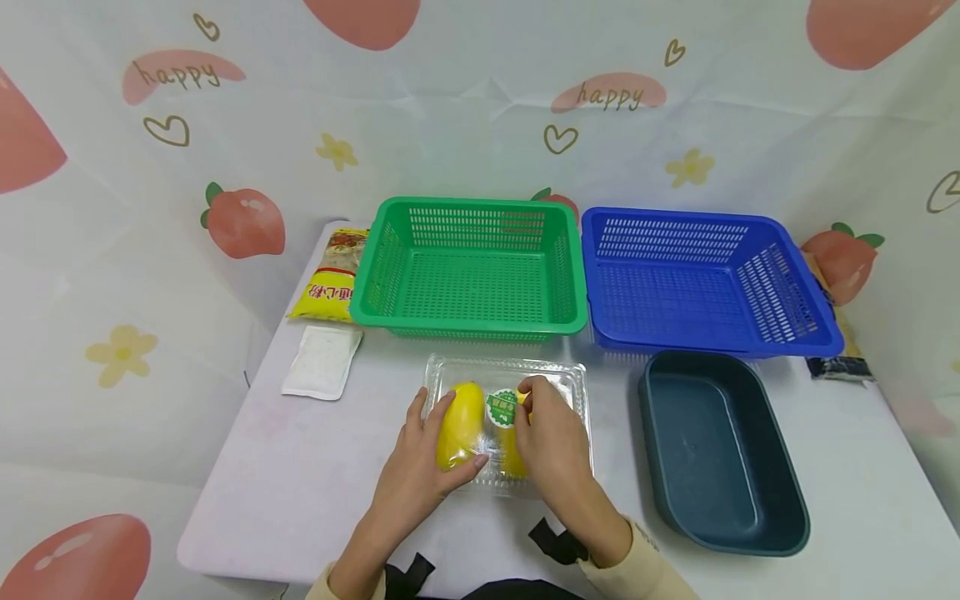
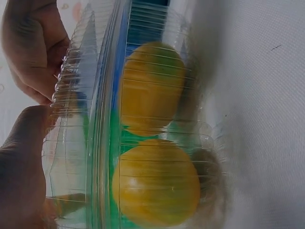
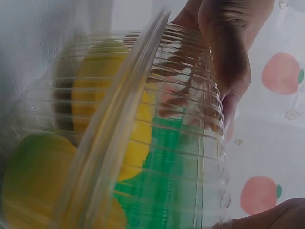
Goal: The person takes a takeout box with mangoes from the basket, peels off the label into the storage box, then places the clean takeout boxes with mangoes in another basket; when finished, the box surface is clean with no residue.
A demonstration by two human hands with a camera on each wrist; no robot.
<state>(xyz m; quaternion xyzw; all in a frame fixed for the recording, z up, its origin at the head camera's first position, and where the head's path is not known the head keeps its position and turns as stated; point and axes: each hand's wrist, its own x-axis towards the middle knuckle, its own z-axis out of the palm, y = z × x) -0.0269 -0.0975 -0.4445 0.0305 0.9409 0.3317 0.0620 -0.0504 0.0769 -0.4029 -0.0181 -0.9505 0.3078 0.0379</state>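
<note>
A clear plastic box [image 1: 585, 392] holds two yellow fruits, one on the left [image 1: 459, 429] and one on the right [image 1: 512, 454]. On its lid is a round green sticker [image 1: 501, 408]. My left hand [image 1: 420, 462] rests over the box's left part, fingers spread and thumb [image 2: 24, 162] on the lid. With bent fingers and thumb, my right hand [image 1: 558, 446] pinches the sticker's right edge; the fingertips are partly hidden. Both the yellow fruit [image 2: 157, 183] and the ribbed lid edge [image 3: 114, 114] show closely in the wrist views.
Behind the box stand a green basket [image 1: 468, 327] and a blue basket [image 1: 712, 343]. A dark teal tub [image 1: 795, 492] is on the right. At the left lie a yellow food packet [image 1: 326, 287] and a white packet [image 1: 322, 362]; another packet [image 1: 840, 367] lies at far right.
</note>
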